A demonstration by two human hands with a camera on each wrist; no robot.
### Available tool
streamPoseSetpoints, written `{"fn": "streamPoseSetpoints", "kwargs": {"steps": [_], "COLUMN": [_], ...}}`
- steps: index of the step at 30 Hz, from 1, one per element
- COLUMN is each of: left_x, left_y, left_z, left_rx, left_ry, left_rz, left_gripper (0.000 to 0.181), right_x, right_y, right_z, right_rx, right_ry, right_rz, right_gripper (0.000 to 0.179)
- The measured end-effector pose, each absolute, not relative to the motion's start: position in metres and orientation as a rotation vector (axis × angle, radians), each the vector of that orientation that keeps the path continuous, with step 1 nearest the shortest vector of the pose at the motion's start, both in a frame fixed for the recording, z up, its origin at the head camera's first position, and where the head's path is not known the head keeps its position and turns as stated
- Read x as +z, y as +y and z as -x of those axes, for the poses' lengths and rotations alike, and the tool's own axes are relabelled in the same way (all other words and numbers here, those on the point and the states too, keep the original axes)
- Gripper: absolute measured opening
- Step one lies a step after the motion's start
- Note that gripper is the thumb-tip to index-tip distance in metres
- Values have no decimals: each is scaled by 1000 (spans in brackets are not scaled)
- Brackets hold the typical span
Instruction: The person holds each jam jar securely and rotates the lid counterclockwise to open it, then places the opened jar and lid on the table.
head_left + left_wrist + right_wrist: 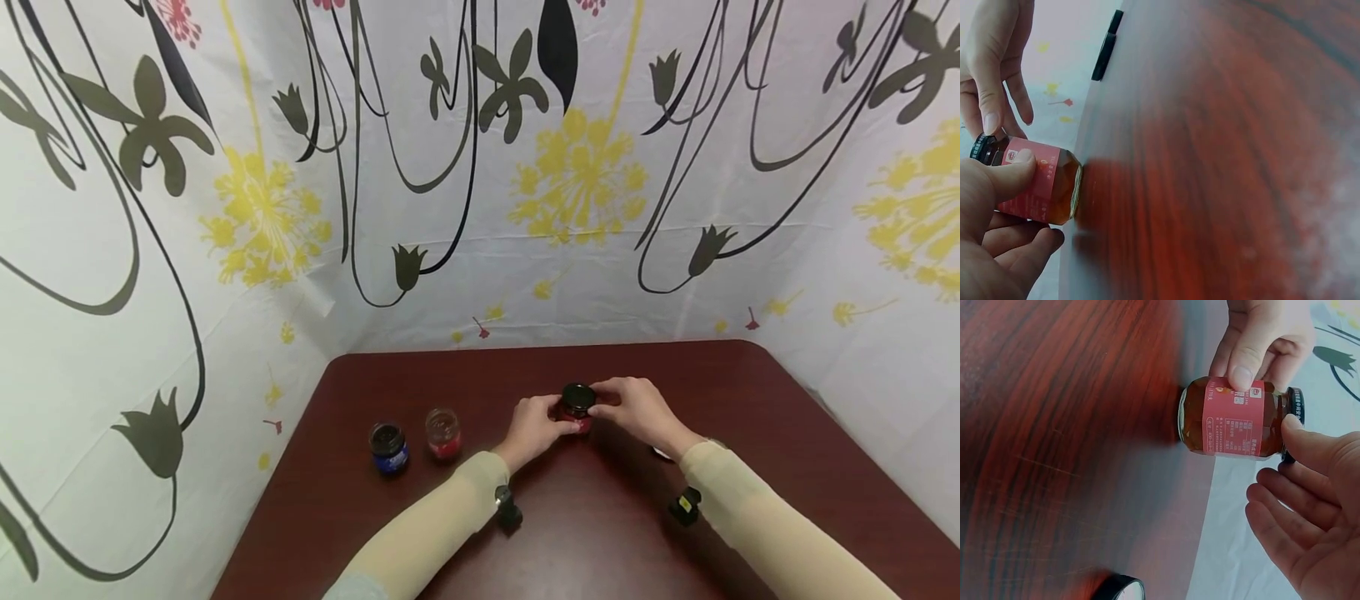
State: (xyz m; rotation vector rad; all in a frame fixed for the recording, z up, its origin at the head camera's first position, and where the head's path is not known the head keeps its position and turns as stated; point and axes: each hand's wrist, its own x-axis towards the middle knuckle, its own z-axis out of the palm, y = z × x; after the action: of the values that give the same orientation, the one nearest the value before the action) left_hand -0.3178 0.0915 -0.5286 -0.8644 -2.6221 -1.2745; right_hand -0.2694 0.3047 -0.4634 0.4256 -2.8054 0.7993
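Observation:
A glass jar with a red label and amber contents (1233, 419) stands upright on the table between both hands. Its black lid (578, 395) sits on top. My left hand (532, 429) grips the jar body, with the thumb across the red label in the right wrist view. The right hand (637, 408) pinches the lid at its side, thumb on the rim, other fingers behind and partly hidden. In the left wrist view the same jar (1038, 181) shows its clear glass base at the tabletop.
Two lidless jars stand left of the hands: one with a blue label (390, 454), one clear with a red label (444, 437). A black-rimmed lid with a pale inside (1127, 590) lies near the right wrist. The dark red-brown table (570, 533) meets patterned cloth walls.

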Motion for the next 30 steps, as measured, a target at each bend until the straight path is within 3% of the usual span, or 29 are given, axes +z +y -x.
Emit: {"fn": "streamPoseSetpoints", "kwargs": {"steps": [13, 30], "left_x": [-526, -513], "left_y": [79, 67], "left_z": [311, 296], "left_rx": [-1445, -1768], "left_ry": [-2509, -2340], "left_rz": [777, 705], "left_gripper": [44, 53], "right_x": [-460, -446], "right_y": [293, 276], "right_z": [262, 254], "right_rx": [805, 784], "right_ry": [-2708, -2664], "right_rz": [-482, -477], "right_gripper": [38, 44]}}
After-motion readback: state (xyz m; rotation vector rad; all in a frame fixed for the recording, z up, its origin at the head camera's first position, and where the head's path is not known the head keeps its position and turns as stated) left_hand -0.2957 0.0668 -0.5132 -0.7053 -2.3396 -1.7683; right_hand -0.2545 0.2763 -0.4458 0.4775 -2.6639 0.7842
